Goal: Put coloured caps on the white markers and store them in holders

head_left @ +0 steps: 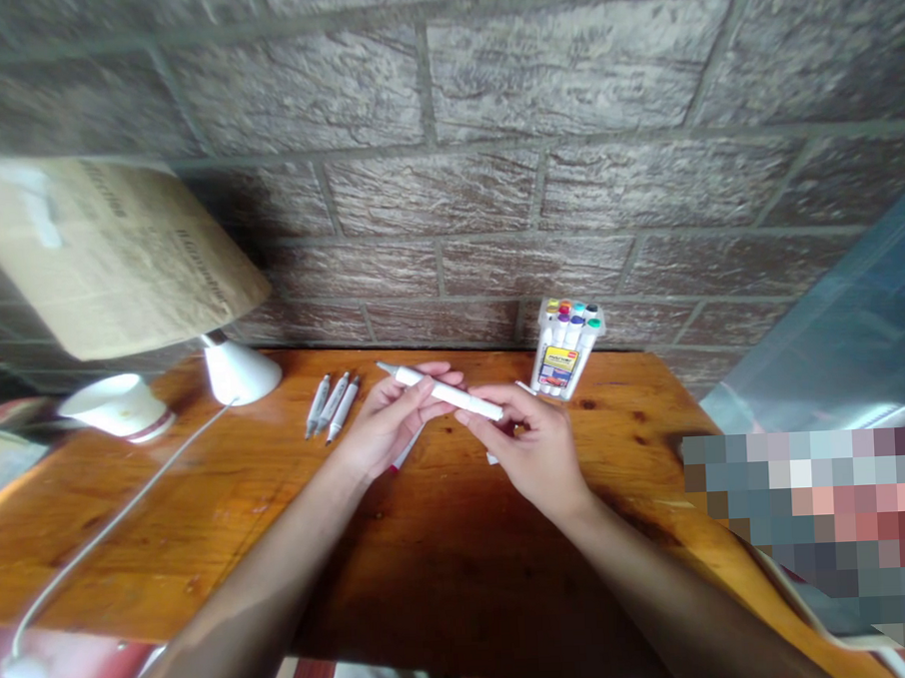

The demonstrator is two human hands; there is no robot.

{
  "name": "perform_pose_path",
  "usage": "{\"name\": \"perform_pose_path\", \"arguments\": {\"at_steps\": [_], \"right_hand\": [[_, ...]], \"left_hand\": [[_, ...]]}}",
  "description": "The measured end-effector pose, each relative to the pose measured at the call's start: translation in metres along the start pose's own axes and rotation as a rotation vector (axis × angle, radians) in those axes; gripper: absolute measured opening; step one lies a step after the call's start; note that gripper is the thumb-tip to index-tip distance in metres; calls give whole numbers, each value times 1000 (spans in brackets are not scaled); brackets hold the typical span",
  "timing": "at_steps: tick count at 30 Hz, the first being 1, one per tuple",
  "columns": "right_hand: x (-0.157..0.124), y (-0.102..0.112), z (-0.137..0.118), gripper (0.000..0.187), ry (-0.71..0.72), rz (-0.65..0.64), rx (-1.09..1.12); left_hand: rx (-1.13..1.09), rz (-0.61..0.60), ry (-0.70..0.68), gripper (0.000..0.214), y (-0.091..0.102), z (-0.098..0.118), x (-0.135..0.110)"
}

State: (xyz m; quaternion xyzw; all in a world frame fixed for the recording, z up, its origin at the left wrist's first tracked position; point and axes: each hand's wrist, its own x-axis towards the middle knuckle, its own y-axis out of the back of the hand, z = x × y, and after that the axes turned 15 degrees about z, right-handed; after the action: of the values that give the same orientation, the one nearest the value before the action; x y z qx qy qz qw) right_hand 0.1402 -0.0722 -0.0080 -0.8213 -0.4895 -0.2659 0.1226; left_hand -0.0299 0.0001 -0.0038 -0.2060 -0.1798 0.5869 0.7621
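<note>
A white marker point(447, 391) with a grey tip end is held slantwise above the table, between both hands. My left hand point(396, 416) pinches its barrel near the grey end, thumb on top. Closed on the white end at the lower right are the thumb and fingers of my right hand point(536, 440). Partly hidden beneath my left hand, a marker with a red end point(402, 456) lies on the table. Small white parts of something else peek out around my right hand; what they belong to is hidden.
Several grey-and-white markers point(331, 406) lie on the wooden table point(243, 528) to the left. A clear case point(565, 349) of colour-capped markers stands by the brick wall. At left are a lamp point(244, 371), its cord point(131, 521) and a white paper cup point(117, 406).
</note>
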Motion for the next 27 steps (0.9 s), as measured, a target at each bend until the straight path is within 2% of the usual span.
{"name": "perform_pose_path", "arguments": {"at_steps": [7,11,13,15,17,19,22,27], "right_hand": [[2,-1,-1,18,-41,38,8],[4,-1,3,20,-112,77,36],[5,-1,5,24,-157,94,48],[6,0,7,27,-193,94,46],[8,1,8,28,-201,92,38],[9,1,8,27,-182,82,15],[11,2,9,23,-145,-10,-58],[11,2,12,13,-33,-259,-263]], "left_hand": [[-71,207,-44,20,2,13,7],[39,348,-139,34,15,29,15],[236,408,-221,40,27,35,19],[608,424,-275,41,39,38,23],[1025,385,-336,37,51,36,26],[1326,320,-360,32,61,31,28],[1575,248,-361,26,71,22,31],[1752,237,-378,25,75,16,31]]}}
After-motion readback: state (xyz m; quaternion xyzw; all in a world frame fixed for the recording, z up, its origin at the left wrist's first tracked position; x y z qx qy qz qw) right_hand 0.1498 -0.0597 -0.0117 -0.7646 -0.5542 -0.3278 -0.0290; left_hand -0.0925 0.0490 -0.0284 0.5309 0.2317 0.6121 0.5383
